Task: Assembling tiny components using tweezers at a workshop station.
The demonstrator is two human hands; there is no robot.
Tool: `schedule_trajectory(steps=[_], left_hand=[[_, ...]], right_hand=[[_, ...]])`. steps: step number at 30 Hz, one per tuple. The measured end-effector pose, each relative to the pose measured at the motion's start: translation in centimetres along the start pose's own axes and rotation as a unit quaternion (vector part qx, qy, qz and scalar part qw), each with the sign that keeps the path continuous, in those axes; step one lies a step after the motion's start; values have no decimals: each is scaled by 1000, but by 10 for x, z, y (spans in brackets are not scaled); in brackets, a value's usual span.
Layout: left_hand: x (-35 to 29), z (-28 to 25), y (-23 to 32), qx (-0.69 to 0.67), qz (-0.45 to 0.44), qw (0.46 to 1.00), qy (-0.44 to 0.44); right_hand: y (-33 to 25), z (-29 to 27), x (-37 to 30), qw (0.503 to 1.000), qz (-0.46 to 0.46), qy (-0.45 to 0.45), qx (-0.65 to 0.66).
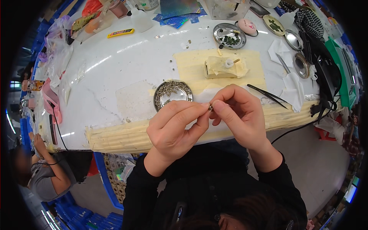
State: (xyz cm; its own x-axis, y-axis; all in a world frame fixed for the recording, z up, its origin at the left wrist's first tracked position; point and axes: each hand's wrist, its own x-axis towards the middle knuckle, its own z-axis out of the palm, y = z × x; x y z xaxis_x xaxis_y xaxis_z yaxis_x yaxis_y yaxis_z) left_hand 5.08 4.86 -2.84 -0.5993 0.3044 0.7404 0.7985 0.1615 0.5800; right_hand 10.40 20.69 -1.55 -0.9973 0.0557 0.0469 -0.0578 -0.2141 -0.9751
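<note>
My left hand (178,124) and my right hand (241,117) meet above the table's near edge, thumbs and forefingers pinched together. Between the fingertips is a tiny dark, metallic-looking piece (210,108), too small to name; both hands appear to grip it. Just behind my left hand stands a round metal dish (156,100) with many small metallic pieces (172,89) in it. Beyond my right hand, a small block wrapped in cream tape (214,68) carries a white nozzle-like tip (229,63). Black tweezers (267,96) lie to the right of my right hand.
Cream tape (115,138) covers the near edge of the white table (103,84). Farther back are a metal plate with dark green bits (230,46), a yellow box (120,33) and a white bottle (141,21). White tissues (293,92) lie right. Another person (57,176) sits at left.
</note>
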Motion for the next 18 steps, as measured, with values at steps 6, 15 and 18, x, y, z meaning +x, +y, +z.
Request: schedule_trajectory(steps=[6, 15, 18], left_hand=[[0, -1, -1, -8, 2, 1000, -5], [1, -1, 1, 4, 1, 1000, -8], [0, -1, -1, 7, 6, 1000, -15]], right_hand=[[1, 0, 1, 1000, -14, 2, 3], [-2, 0, 3, 950, -202, 51, -232], [-8, -3, 4, 944, -209, 30, -255]])
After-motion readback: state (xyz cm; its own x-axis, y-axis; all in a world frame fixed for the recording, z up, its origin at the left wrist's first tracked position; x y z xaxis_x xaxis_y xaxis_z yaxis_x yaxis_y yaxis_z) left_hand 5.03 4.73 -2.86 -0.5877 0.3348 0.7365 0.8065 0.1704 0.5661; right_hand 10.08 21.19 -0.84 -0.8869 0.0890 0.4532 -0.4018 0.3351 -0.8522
